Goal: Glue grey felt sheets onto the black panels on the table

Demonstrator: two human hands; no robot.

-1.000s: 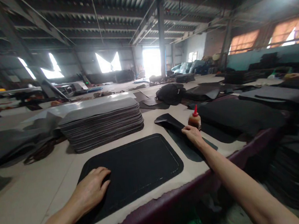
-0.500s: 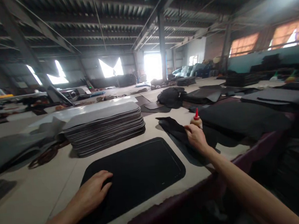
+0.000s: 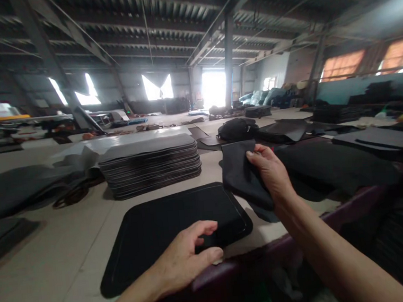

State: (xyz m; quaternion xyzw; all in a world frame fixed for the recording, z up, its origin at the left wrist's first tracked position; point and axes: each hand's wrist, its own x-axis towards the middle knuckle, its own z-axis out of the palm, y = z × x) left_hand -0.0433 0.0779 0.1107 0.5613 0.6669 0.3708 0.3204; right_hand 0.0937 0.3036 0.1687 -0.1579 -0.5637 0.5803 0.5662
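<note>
Between the thumb and fingers of my right hand (image 3: 271,169) is the edge of a black sheet piece (image 3: 239,166), which hangs down, lifted from the table. More dark material lies under it. My left hand (image 3: 190,254) is held over the near edge of a large black panel (image 3: 165,221) with rounded corners and a pale line along its border. Its thumb and fingers are apart, with nothing between them. Of the glue bottle, only a bit of its red tip (image 3: 271,149) shows behind my right hand.
A tall stack of grey-black panels (image 3: 149,168) stands behind the large panel. Dark sheets (image 3: 331,164) cover the table's right side. A black bag-like bundle (image 3: 237,129) sits further back. Grey material (image 3: 19,187) lies at left. The table's near edge has purple cloth (image 3: 283,259).
My right hand has lifted the black piece off the table, and the piece now hangs from it. My left hand has moved right, off the panel's left part, with fingers spreading.
</note>
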